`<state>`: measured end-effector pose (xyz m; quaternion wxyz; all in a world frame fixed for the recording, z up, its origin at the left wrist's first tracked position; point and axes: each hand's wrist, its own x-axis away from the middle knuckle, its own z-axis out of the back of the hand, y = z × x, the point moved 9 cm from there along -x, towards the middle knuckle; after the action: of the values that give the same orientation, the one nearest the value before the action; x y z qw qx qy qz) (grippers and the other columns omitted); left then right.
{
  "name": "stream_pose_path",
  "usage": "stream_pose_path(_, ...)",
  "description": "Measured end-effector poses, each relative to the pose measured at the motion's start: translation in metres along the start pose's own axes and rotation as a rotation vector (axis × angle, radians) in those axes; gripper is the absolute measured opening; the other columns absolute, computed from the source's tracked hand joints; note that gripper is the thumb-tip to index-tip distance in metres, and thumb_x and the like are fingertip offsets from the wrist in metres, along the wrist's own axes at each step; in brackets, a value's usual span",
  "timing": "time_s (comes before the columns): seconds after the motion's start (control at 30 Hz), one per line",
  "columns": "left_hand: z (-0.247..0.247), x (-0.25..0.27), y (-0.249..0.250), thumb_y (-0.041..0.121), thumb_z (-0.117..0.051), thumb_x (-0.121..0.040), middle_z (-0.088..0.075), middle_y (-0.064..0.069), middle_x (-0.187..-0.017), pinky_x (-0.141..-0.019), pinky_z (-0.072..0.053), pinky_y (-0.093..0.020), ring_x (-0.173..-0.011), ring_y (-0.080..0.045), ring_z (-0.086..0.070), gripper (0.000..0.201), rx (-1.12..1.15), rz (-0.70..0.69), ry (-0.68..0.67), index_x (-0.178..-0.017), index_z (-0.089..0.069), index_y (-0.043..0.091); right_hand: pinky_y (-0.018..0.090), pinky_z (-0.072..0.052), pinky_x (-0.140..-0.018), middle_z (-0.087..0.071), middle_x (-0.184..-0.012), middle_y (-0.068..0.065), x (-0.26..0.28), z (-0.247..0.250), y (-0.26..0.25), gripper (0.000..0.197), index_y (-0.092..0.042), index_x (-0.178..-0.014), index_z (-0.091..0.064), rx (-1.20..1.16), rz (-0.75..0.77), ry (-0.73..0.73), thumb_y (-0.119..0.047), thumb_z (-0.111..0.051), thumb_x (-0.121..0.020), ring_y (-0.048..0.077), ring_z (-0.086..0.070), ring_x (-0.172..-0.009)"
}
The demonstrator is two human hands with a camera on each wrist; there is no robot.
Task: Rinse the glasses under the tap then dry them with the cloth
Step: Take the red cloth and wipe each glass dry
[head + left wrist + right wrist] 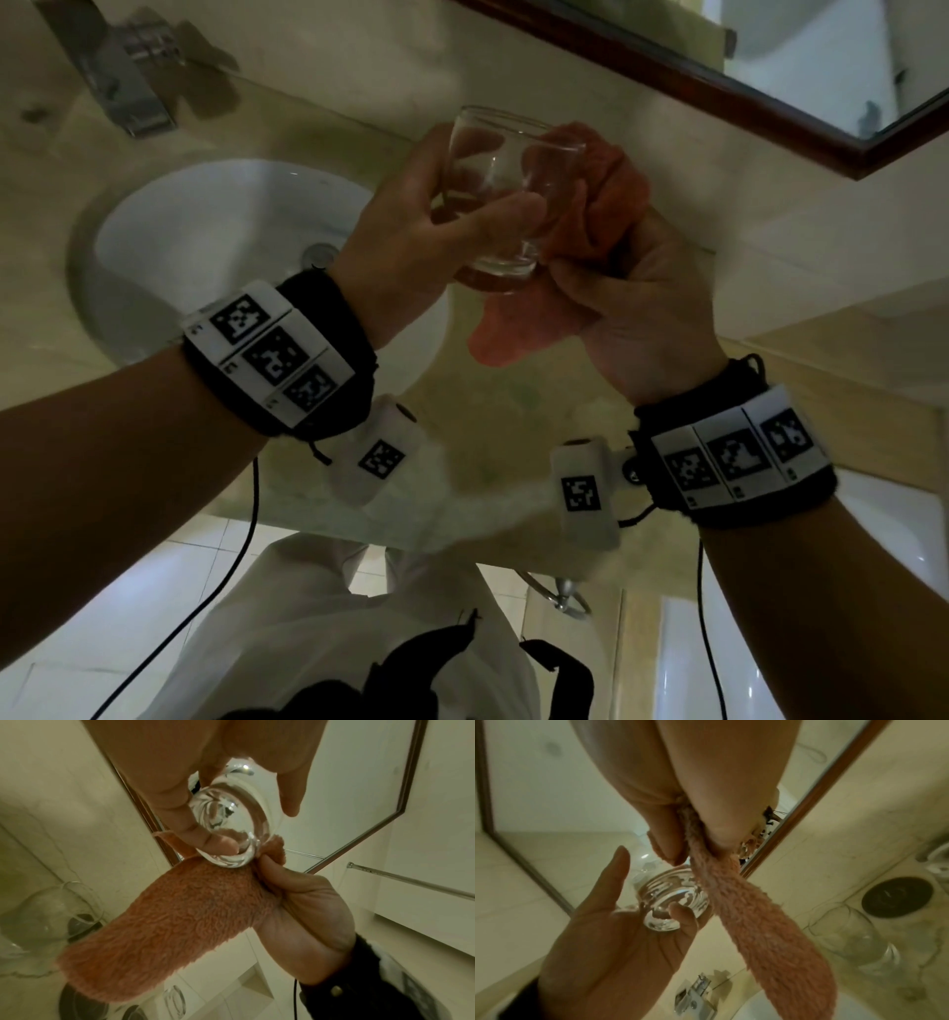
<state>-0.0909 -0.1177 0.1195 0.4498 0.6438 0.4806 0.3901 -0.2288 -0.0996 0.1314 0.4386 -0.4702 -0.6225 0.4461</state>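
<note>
My left hand (pixel 436 205) grips a small clear glass (pixel 506 190) above the counter, fingers and thumb curled round its wall. Its thick base (pixel 226 833) faces the left wrist camera. My right hand (pixel 616 288) holds a bunched orange fleecy cloth (pixel 590 205) against the glass's right side. One end of the cloth (pixel 174 923) hangs down below the hand. In the right wrist view the cloth (pixel 757 933) runs between my fingers past the glass (pixel 672 898). The chrome tap (pixel 118 77) stands at the upper left above the white sink (pixel 179 231).
Another clear glass (pixel 847 939) lies on the marble counter (pixel 821 288) next to a round dark coaster (pixel 896 896). Two more glasses (pixel 51 919) (pixel 174 1002) show in the left wrist view. A wood-framed mirror (pixel 770 67) hangs at the upper right.
</note>
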Motion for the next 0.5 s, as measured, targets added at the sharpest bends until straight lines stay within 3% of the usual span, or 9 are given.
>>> stream_pose_path(0.07, 0.002, 0.001, 0.001, 0.029, -0.078, -0.076, -0.063, -0.007, -0.107, -0.070, -0.061, -0.048, -0.094, -0.024, -0.072, 0.066, 0.010, -0.010, 0.014, -0.130, -0.044, 0.010, 0.051, -0.055, -0.097, -0.062, -0.112, 0.018, -0.002, 0.002, -0.005, 0.036, -0.006, -0.112, -0.056, 0.079, 0.053, 0.036, 0.008, -0.059, -0.079, 0.031, -0.064, -0.108)
stream_pose_path(0.23, 0.005, 0.002, 0.001, 0.031, -0.078, -0.074, -0.061, -0.021, -0.126, -0.077, -0.061, -0.050, -0.105, -0.028, -0.070, 0.062, -0.034, -0.019, 0.011, -0.120, -0.042, 0.010, 0.050, -0.059, -0.088, -0.068, -0.104, 0.011, -0.007, 0.006, -0.011, 0.033, -0.009, -0.107, -0.061, 0.146, 0.073, 0.093, 0.006, -0.058, -0.078, 0.025, -0.070, -0.100)
stream_pose_path(0.3, 0.007, 0.003, 0.004, 0.037, -0.083, -0.069, -0.060, -0.013, -0.127, -0.082, -0.060, -0.048, -0.110, -0.026, -0.067, 0.060, -0.127, -0.043, 0.023, -0.113, -0.046, 0.018, 0.047, -0.060, -0.089, -0.068, -0.104, 0.012, -0.008, 0.005, -0.011, 0.030, -0.006, -0.106, -0.061, 0.156, 0.068, 0.106, 0.006, -0.057, -0.079, 0.024, -0.070, -0.100)
stream_pose_path(0.4, 0.015, 0.003, 0.007, 0.045, -0.088, -0.060, -0.059, -0.001, -0.125, -0.076, -0.059, -0.031, -0.107, -0.015, -0.067, 0.068, -0.253, -0.049, 0.097, -0.112, -0.051, 0.022, 0.046, -0.059, -0.092, -0.067, -0.108, 0.020, -0.006, 0.000, -0.009, 0.028, -0.003, -0.107, -0.061, 0.187, 0.046, 0.114, 0.002, -0.058, -0.080, 0.026, -0.069, -0.101)
stream_pose_path(0.5, 0.023, 0.001, 0.008, 0.029, -0.090, -0.066, -0.067, 0.005, -0.101, -0.067, -0.057, -0.024, -0.088, -0.009, -0.073, 0.065, -0.170, -0.039, 0.159, -0.119, -0.056, 0.014, 0.047, -0.057, -0.095, -0.064, -0.118, 0.032, -0.004, -0.004, -0.006, 0.025, -0.006, -0.104, -0.060, 0.246, 0.030, 0.117, -0.006, -0.059, -0.079, 0.028, -0.067, -0.103)
